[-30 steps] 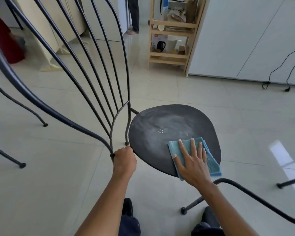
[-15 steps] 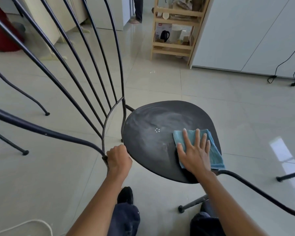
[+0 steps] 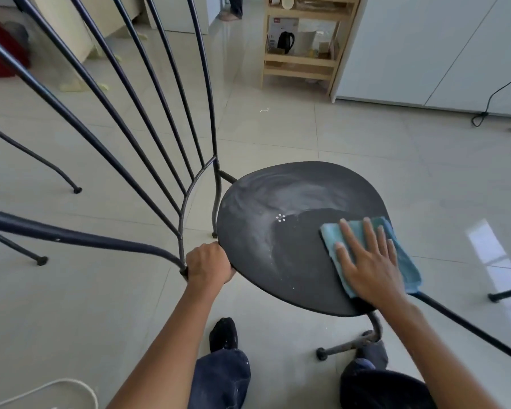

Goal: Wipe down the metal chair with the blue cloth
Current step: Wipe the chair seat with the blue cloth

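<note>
The black metal chair (image 3: 266,261) has a round dusty seat and a back of thin curved rods at the left. Pale dust streaks cover the seat's far half; its near right part looks darker. A folded blue cloth (image 3: 404,261) lies on the seat's right edge. My right hand (image 3: 366,261) lies flat on the cloth with fingers spread. My left hand (image 3: 208,265) is closed around the seat's near left rim, where the back frame joins it.
Legs of other metal chairs (image 3: 59,172) stand on the tiled floor at left and right. A wooden shelf unit (image 3: 300,59) with a black kettle stands ahead, beside white cabinets (image 3: 425,48) with cables on the floor. My legs are below the seat.
My right hand has slid the cloth from the seat's near middle toward its right edge. The left hand has kept its grip on the rim. The view has tilted down.
</note>
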`<state>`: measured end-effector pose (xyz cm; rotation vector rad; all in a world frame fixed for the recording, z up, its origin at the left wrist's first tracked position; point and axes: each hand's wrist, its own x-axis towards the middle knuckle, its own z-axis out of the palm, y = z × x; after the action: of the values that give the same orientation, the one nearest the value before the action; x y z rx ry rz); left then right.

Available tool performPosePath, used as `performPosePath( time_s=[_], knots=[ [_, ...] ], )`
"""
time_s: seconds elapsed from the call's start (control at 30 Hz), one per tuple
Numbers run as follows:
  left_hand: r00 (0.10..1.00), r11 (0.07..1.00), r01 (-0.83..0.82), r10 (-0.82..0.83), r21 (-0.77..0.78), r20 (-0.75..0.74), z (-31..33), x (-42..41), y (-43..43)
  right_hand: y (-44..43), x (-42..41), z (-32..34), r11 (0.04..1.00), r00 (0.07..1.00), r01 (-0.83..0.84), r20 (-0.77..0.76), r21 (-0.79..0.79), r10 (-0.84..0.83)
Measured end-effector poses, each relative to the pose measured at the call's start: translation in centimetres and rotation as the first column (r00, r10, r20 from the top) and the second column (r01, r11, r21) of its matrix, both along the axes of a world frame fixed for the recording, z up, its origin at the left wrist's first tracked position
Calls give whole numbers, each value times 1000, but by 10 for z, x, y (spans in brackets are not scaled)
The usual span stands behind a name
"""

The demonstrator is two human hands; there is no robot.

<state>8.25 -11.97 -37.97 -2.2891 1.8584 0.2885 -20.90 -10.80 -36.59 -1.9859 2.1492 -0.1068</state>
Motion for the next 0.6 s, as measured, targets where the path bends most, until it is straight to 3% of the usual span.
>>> performPosePath(
  time_s=[0.1,0.23,0.37,0.47,0.6],
  knots=[
    [1000,1000,-15,15,5,11,1,-1,0,-49,32,1,996,995,88,35,21,-89],
    [1000,999,-30,30,12,3,4,-1,-1,-45,98,-4,982,982,-187,26,-42,188],
    [999,999,-8,9,-40,32,3,-2,2,23,79,1,913,912,-405,47,-59,407],
    [999,999,9,-7,-50,38,3,-3,3,27,37,1,947,947,-320,-1,-38,320],
    [1000,1000,-6,6,-8,9,6,-3,0,-34,31,-3,995,996,-92,3,-24,92]
  ],
)
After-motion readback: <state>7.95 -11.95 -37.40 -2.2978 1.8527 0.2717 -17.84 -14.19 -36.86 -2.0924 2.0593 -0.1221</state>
